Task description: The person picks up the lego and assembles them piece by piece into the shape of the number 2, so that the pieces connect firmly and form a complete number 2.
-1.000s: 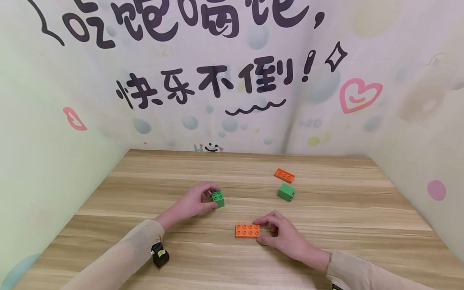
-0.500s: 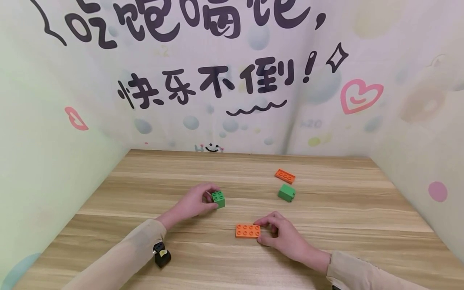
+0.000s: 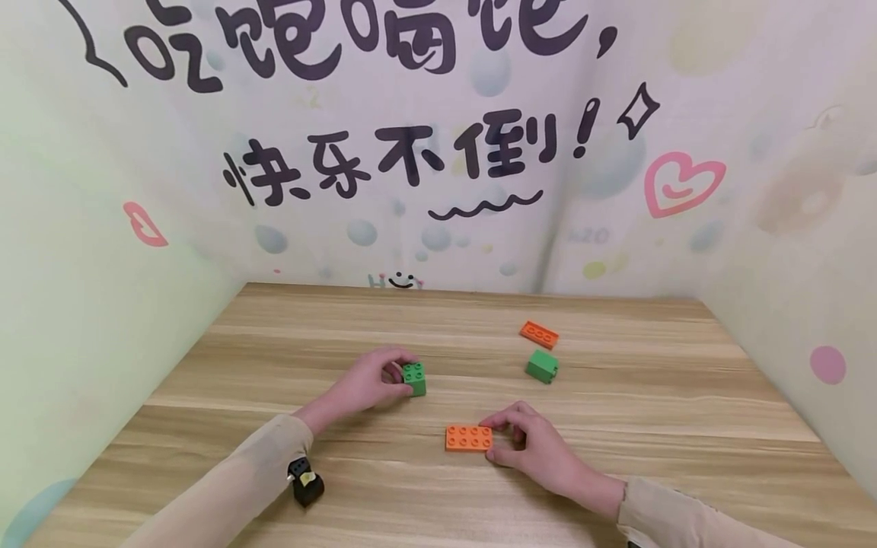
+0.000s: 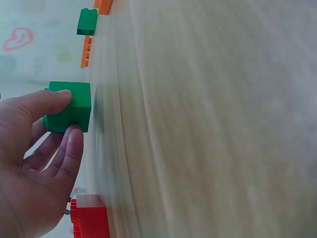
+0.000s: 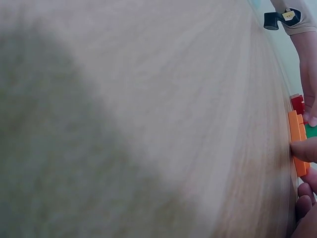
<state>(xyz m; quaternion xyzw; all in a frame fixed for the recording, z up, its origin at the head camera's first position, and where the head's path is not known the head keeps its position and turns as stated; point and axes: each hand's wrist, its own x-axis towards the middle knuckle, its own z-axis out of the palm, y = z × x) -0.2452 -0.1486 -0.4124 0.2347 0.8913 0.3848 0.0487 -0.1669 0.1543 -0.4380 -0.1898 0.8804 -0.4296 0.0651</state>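
My left hand (image 3: 363, 382) pinches a green building brick (image 3: 416, 380), studs up, between thumb and fingers left of the table's middle. In the left wrist view, the thumb lies on one side of this green brick (image 4: 74, 111) and the fingertips on another. My right hand (image 3: 544, 455) grips the right end of a flat orange brick (image 3: 469, 439), which has two rows of studs facing up. In the right wrist view, the thumb presses on the side of the orange brick (image 5: 295, 131). The two held bricks are a short way apart.
A second green brick (image 3: 542, 367) lies on its side farther back on the wooden table (image 3: 637, 350). Behind it, another orange plate (image 3: 539, 335) shows its hollow underside. A red brick (image 4: 93, 218) stands beyond my left hand, hidden in the head view. A printed cloth (image 3: 329, 251) hangs behind.
Both hands keep their grips and their places. The whole head view has shifted very slightly.
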